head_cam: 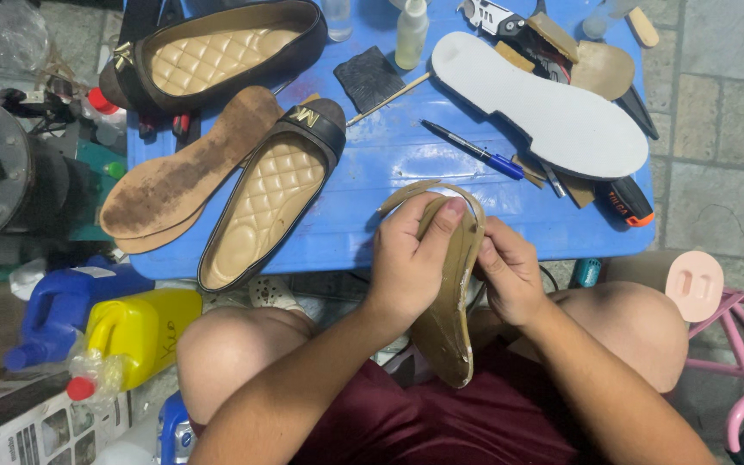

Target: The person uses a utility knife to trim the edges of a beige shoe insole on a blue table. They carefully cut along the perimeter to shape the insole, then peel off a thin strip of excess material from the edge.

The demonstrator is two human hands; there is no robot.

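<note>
Over my lap I hold a tan shoe sole (449,319) on edge, its toe pointing down. My left hand (411,258) wraps its upper part, thumb pressed on the top edge. My right hand (505,271) pinches the sole's right rim, where a thin tan strip (428,189) peels off and curves over the top. Just beyond my hands is the blue table (389,155).
On the table lie two black flat shoes with tan quilted insoles (269,194) (217,52), a worn brown insole (187,168), a white sole (544,108), a blue pen (471,151), a black pad (370,77), a bottle (411,33), and tools. Yellow (144,331) and blue jugs (58,310) stand at left.
</note>
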